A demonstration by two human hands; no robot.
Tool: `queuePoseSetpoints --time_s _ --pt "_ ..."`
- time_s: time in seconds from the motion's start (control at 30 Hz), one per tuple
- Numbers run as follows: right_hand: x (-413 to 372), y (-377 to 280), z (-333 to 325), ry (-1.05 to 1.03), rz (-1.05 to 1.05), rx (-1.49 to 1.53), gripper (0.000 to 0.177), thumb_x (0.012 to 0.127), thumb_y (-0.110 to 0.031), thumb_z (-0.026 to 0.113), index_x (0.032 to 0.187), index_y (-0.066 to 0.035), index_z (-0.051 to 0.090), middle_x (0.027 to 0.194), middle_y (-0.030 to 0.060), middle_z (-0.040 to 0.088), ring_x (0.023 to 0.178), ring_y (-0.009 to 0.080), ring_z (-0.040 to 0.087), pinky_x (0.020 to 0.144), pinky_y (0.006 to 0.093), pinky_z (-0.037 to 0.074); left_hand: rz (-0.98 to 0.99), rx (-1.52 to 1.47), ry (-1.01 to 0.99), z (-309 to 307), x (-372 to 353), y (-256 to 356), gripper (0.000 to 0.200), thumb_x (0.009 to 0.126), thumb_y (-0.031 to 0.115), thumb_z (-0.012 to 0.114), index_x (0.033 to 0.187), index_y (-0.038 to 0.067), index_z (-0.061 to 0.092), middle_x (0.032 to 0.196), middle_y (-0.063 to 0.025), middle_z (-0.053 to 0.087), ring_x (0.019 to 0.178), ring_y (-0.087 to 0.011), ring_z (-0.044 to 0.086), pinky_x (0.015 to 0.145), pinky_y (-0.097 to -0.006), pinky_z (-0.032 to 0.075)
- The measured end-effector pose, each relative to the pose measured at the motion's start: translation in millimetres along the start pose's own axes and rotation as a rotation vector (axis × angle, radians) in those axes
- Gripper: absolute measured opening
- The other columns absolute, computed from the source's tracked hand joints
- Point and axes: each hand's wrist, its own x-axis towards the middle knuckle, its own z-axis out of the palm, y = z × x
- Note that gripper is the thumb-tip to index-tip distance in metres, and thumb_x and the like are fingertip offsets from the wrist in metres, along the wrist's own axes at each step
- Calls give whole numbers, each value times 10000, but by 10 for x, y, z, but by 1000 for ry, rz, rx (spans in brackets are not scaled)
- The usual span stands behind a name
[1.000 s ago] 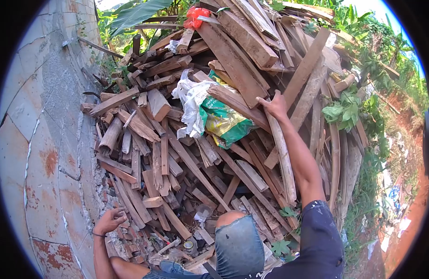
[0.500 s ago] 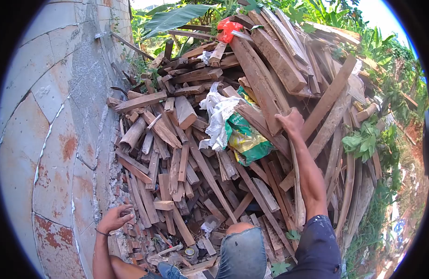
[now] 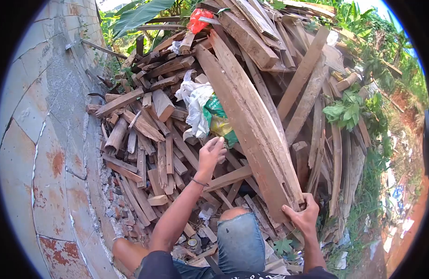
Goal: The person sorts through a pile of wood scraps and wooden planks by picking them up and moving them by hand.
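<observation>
A long wooden beam [image 3: 244, 125], split along its length and pale on its right side, slants across the pile. My right hand [image 3: 303, 215] grips its lower end, the thumb on the left face and the fingers round the far edge. My left hand [image 3: 211, 157] is raised left of the beam, its fingers loosely bent and holding nothing that I can see. Just above those fingers is a green and yellow printed sack [image 3: 219, 122], partly covered by the beam. White crumpled plastic [image 3: 194, 104] lies against the sack.
A tall heap of old timber [image 3: 163, 109] surrounds the beam. A red plastic bag [image 3: 201, 21] sits near its top. On the left rises a panelled wall [image 3: 51, 153]. Broken rubble [image 3: 119, 204] lies along its foot, and leafy plants [image 3: 349, 109] edge the right side.
The beam's lower end has come down toward me, with my right hand now lower on it. My left hand has risen from the lower left to beside the sack. The view has shifted right.
</observation>
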Motion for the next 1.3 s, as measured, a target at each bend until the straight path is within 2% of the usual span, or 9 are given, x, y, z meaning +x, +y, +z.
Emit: queuePoseSetpoints --time_s 0.2,0.23,0.33,0.5,0.67,0.87,0.93,1.0,1.3 --pt "-706 215 -255 -8 -10 -110 489 560 -215 891 906 -10 613 804 121 643 704 248 624 675 358 510 -331 -411 33 282 636 -433 1190 747 758 608 1473 -80 178 1454 -343 299 1317 -446 385 1104 -513 310" --pt "-814 260 -292 -9 27 -112 485 555 -222 894 894 -14 616 802 120 641 709 260 621 684 369 508 -457 -530 -10 310 729 -531 1217 700 839 560 1448 -81 286 1488 -224 348 1390 -348 316 1138 -518 231" --pt "-1035 283 -497 -93 40 -176 533 598 -212 880 1000 -6 598 889 147 638 831 260 635 782 369 501 -260 -713 -334 555 827 -756 1188 704 839 551 1434 -70 322 1451 -228 398 1356 -346 370 1119 -520 273" --pt "-1362 273 -592 1 -11 -228 580 632 -257 881 1095 -54 595 914 158 606 860 354 581 757 459 453 -222 -958 -420 927 615 -770 709 870 637 556 1320 89 540 1234 -155 617 1094 -354 610 961 -543 482" --pt "-1912 815 -561 55 -68 -312 557 643 -289 891 1048 -49 592 877 160 579 798 373 570 699 446 465 -198 -992 -428 976 171 -1184 709 860 616 590 1312 72 534 1221 -130 623 1110 -323 604 966 -529 483" --pt "-2290 1728 -5 14 162 -230 732 675 -279 885 1257 -27 518 1058 200 610 959 326 606 808 434 480 -163 -790 -323 970 -242 -973 723 860 577 621 1353 66 485 1265 -127 599 1133 -310 587 988 -493 473" --pt "-2133 1646 253 184 374 125 670 681 -134 847 1218 1 471 1131 138 566 995 204 589 875 339 476 -175 -773 -381 1040 -188 -667 725 866 569 619 1366 66 469 1283 -128 587 1148 -307 579 990 -494 471" --pt "-1909 1519 347 125 469 447 801 724 -120 823 1342 -22 324 1267 137 476 1153 225 517 993 350 414 -57 -681 -470 1198 -152 -246 716 880 564 606 1371 63 463 1281 -132 587 1141 -311 583 999 -501 463" --pt "-1978 1189 298 160 460 857 744 778 -112 776 1342 -54 295 1285 133 486 1212 247 492 1039 376 393 15 -389 -558 2048 -727 606 583 851 419 729 1192 -19 551 1082 -106 649 941 -194 649 861 -349 536"
